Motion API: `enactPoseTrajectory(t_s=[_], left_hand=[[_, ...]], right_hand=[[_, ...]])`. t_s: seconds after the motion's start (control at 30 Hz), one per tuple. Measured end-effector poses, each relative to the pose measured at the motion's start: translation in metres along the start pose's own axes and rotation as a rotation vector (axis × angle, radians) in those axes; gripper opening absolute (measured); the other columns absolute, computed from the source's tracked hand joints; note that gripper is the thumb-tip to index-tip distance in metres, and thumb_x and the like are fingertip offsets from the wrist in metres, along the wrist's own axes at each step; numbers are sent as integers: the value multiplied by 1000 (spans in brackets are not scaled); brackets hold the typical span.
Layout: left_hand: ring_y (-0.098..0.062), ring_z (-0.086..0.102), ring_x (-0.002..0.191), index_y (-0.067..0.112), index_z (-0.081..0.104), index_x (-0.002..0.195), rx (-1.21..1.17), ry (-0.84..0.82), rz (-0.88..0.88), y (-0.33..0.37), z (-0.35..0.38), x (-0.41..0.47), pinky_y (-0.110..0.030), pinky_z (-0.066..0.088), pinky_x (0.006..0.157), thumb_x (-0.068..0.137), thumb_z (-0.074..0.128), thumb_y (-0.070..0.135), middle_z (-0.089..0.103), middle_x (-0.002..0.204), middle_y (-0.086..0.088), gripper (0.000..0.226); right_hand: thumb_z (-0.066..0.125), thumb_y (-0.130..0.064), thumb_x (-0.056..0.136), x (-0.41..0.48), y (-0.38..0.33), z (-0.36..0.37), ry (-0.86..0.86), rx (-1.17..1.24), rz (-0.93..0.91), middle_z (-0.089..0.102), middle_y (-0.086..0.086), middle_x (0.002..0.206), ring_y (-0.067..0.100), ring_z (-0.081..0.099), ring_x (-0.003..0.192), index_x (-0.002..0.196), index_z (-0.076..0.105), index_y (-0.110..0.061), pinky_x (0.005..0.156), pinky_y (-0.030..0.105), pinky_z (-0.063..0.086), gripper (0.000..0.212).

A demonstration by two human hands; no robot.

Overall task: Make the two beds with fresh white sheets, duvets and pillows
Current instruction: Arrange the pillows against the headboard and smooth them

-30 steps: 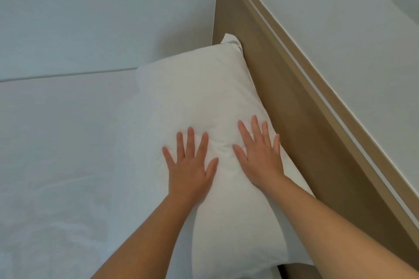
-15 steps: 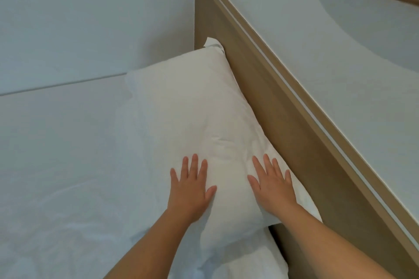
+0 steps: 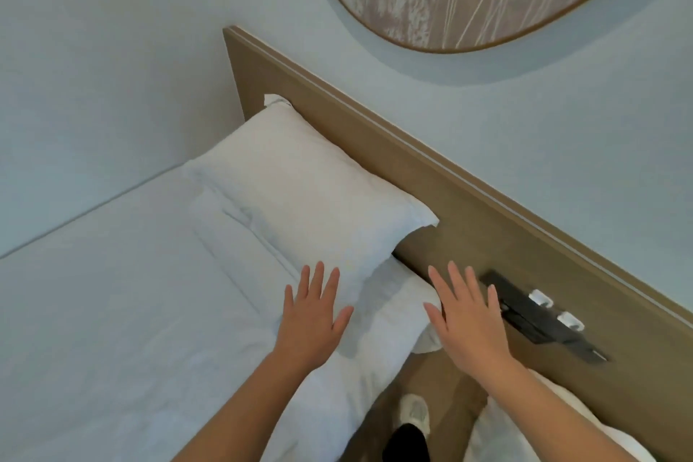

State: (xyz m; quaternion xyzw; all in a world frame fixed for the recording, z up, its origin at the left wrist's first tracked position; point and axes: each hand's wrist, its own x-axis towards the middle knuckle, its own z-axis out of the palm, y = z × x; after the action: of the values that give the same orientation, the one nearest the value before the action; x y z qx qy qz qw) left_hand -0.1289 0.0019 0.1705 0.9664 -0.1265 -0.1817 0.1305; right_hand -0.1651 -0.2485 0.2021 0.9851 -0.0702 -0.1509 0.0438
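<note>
- The bed point(image 3: 112, 311) is spreading out to the left of the left hand point(image 3: 311, 323). Its white cover is showing creases beside that wrist, and a careless sweep across it would probably be pushing those creases towards the pillow instead of flattening them.
- The wooden headboard point(image 3: 468, 206) is running ahead of and to the right of the right hand point(image 3: 468, 326). A dark gap is showing between it and the mattress just ahead of that hand, and loose bedding could be slipping down into it.
- The white pillow point(image 3: 300, 199) is lying just ahead of the left hand's fingertips, with its long side resting against the headboard. A sideways nudge from here would likely be skewing it off that line.
- A white bedding corner point(image 3: 397, 315) is bulging between the two hands and overhanging the bed's corner. I cannot tell whether it is a second pillow or folded duvet. Unsupported as it is, it risks sliding to the floor.
- Both hands are lying flat with fingers spread wide, gripping nothing. Whether the left is touching the bedding cannot be told, and the right is hovering off the bed's edge.
- The switch panel point(image 3: 540, 315) is sitting just beyond the right hand's fingers, so a stray reach could be knocking a switch.
</note>
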Motion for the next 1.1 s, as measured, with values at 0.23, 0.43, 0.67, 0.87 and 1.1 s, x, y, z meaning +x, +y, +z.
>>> enactPoseTrajectory(t_s=[0.23, 0.43, 0.67, 0.87, 1.1], left_hand=[[-26, -17, 148, 29, -11, 154, 105, -20, 205, 31, -31, -115, -50, 0, 120, 52, -43, 76, -17, 161, -2, 116], [-26, -12, 149, 30, -6, 154, 159, 19, 376, 77, -28, -152, -47, -2, 118, 60, -38, 75, -13, 162, -1, 109], [-24, -14, 149, 32, 0, 154, 162, -58, 611, 154, 24, -230, -48, -5, 117, 87, -3, 70, -12, 163, 2, 77], [-24, -15, 149, 27, 0, 155, 216, -252, 853, 214, 99, -339, -50, 0, 119, 97, 12, 60, -11, 163, -1, 68], [-23, -17, 148, 25, -3, 156, 520, -480, 1148, 252, 183, -435, -51, 0, 120, 101, 15, 54, -13, 162, -2, 64]], right_hand=[[-17, -67, 84, -164, -6, -27, 39, 92, 176, -2, 0, 165, 26, -4, 151, 155, -3, -38, 119, 51, 2, 78], [11, -61, 98, -244, 15, -26, 86, 134, 338, 5, 0, 165, 26, 1, 152, 155, 4, -37, 119, 53, 3, 62], [-20, -70, 83, -378, 41, 18, 55, 251, 549, 16, 3, 163, 32, 16, 149, 155, 16, -35, 117, 56, 11, 88], [1, -60, 96, -546, 67, 98, -95, 327, 873, 0, 1, 165, 28, 0, 151, 155, -4, -34, 120, 53, 7, 65], [17, -52, 103, -700, 31, 205, -262, 594, 1267, -1, 3, 165, 29, -1, 151, 156, -4, -31, 120, 54, 10, 61]])
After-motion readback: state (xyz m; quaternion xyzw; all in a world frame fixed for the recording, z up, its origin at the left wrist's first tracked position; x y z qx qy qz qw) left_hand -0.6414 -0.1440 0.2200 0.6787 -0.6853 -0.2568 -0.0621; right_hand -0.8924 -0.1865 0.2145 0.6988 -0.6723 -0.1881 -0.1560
